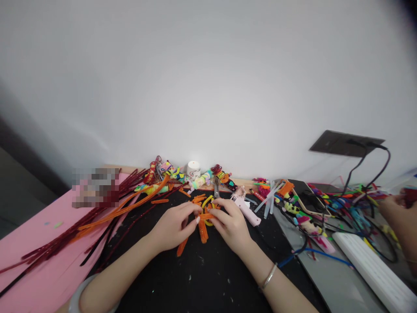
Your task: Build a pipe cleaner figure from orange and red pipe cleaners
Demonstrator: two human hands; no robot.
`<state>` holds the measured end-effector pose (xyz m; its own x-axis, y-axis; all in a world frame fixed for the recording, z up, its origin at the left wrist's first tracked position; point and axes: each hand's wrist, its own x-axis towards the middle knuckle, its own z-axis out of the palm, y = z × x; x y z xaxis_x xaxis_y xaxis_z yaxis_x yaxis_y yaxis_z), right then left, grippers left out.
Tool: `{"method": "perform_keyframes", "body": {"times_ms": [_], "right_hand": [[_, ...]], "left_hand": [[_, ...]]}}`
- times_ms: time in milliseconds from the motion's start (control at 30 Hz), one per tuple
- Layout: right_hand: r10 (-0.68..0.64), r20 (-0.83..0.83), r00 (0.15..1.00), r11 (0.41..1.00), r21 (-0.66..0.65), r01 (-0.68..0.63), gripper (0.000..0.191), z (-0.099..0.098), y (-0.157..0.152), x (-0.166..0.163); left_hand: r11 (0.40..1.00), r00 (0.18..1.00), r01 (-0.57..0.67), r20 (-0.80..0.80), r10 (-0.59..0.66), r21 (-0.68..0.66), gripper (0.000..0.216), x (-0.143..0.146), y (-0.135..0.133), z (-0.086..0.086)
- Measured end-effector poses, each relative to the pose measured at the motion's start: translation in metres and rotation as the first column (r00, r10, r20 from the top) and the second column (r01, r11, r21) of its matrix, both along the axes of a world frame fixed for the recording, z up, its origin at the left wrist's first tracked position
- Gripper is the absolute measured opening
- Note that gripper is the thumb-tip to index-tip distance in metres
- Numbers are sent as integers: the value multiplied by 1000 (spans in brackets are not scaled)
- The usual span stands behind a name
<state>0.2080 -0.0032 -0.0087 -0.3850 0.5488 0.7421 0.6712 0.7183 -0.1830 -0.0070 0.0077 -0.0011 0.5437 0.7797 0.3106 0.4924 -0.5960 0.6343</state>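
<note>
My left hand (180,223) has its thumb and fingers closed on the left end of a short orange pipe cleaner (206,216). Opposite it, my right hand (232,221) bends its fingers over the right end of the same piece. More orange pipe cleaner pieces (203,232) lie under and around the fingertips, partly covered by them. A yellow pipe cleaner (207,201) curves up between the two hands. Just behind my right fingers are metal scissors (216,188), and to their right lies a pale pink glue gun (248,209).
Long red and orange pipe cleaners (125,206) spread over the pink sheet (39,243) at left. Along the wall stand a white tub (193,168) and colourful fuzzy figures. Glue sticks (269,198), cables and a white power strip (371,269) lie right. Another person's hand (399,213) is far right.
</note>
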Motion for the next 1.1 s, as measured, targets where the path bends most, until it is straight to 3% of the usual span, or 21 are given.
{"method": "perform_keyframes", "body": {"times_ms": [133, 367, 733, 1100], "right_hand": [[-10, 20, 1000, 1000, 7, 10, 15, 0, -1, -1], [-8, 42, 999, 1000, 2, 8, 14, -1, -3, -2], [43, -52, 998, 995, -90, -47, 15, -4, -1, -3], [29, -74, 997, 998, -53, -33, 14, -4, -1, -1]], "left_hand": [[999, 1000, 18, -11, -18, 33, 25, 1, -1, -1], [996, 1000, 26, 8, -27, 90, 17, 2, 1, -2], [980, 1000, 2, 20, -6, 200, 21, 0, 5, -9], [968, 1000, -7, 11, 4, 249, 23, -1, 5, -9]]}}
